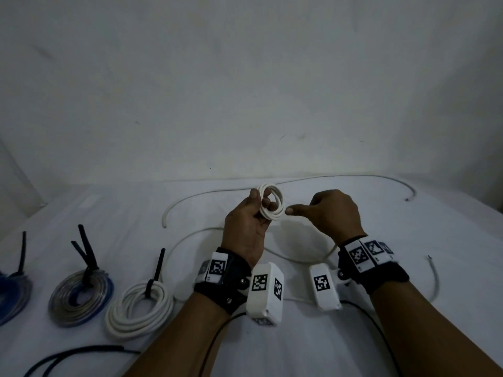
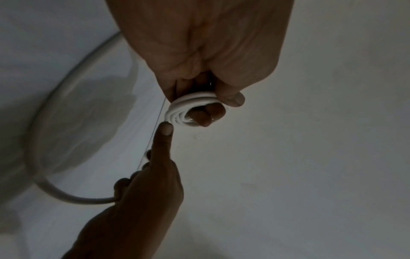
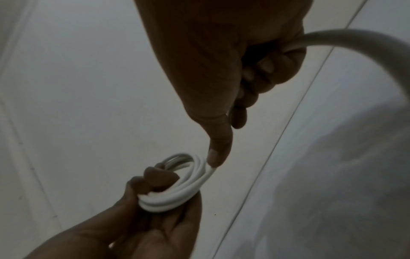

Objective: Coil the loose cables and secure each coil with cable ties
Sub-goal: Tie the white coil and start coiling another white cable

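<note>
Head camera: high, looking forward and down over white table (image 1: 313, 336) toward far edge and wall, both forearms in view. Left wrist camera: very close, looking along left hand (image 2: 210, 52). Right wrist camera: very close, along right hand (image 3: 221, 70). All three share small white coil (image 1: 270, 204) between hands.

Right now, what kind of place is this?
Probably a makeshift indoor work spot: a white sheet spread as the work surface against a bare wall, with tied cable coils in a row. No furniture or signs show, so the room type is unclear.
</note>
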